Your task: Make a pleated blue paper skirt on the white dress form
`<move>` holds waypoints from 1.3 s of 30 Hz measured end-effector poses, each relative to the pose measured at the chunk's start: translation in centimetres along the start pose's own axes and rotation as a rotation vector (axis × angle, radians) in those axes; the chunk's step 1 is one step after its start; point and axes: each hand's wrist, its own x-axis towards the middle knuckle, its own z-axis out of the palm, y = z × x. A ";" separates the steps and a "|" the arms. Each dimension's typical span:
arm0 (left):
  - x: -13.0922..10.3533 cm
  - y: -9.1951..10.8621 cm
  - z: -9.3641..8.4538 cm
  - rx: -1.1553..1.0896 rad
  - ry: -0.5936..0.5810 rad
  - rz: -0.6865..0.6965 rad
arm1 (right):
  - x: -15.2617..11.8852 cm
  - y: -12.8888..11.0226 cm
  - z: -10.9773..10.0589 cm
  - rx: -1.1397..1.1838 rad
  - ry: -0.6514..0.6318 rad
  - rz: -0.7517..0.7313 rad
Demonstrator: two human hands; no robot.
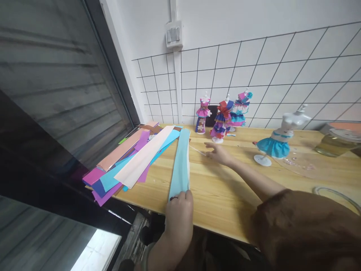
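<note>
A long light-blue strip (181,162) lies on the wooden table, running from the back towards the front edge. My left hand (179,209) is closed round its near end, with a dark ring-like object by the fingers. Further back and to the right, my right hand (216,153) reaches over the table with fingers apart, close to a thin pale stick or string (197,151); whether it touches this is unclear. To the left lies a pile of coloured strips, with a pale pink strip (145,158) on top.
Three small dressed mannequins stand by the wall, one in pink (203,113). A white mannequin (293,122) in a blue skirt (273,146) is at the right, near a glass jar (332,142). A wire grid (266,75) covers the wall. A brown sleeve (307,226) fills the lower right.
</note>
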 end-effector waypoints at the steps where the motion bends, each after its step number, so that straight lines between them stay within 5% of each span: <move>1: 0.5 0.6 -0.2 -0.021 0.000 0.012 | -1.7 -0.1 0.3 0.059 -0.051 0.037; 4: 1.4 2.5 -0.7 -0.086 -0.015 0.039 | -6.9 -0.6 1.0 0.251 -0.229 0.125; 6: 1.7 3.9 -1.0 -0.134 -0.024 0.058 | -9.7 -1.1 1.5 0.671 -0.436 0.291; 8: 1.8 5.2 -1.2 -0.168 -0.046 0.070 | -11.5 -1.4 2.0 0.905 -0.515 0.354; 13: 1.0 7.1 -1.0 -0.251 -0.076 0.157 | -12.5 -1.0 2.8 1.031 -0.320 0.415; 19: 0.8 4.9 1.6 -0.837 -0.017 0.411 | -12.1 0.8 2.2 1.006 -0.260 0.348; 24: 4.0 2.7 3.8 -1.360 0.162 -0.078 | -12.4 1.3 0.9 1.092 -0.252 0.342; 27: 5.6 2.5 4.0 -1.857 -0.048 -0.250 | -12.5 1.1 0.5 1.141 -0.236 0.328; 32: 7.6 3.8 3.5 -2.319 -0.691 -0.292 | -12.9 0.5 0.5 1.125 -0.234 0.289; 39: 10.7 6.0 2.6 -2.339 -0.619 -0.386 | -15.4 0.5 -0.9 0.887 -0.076 0.288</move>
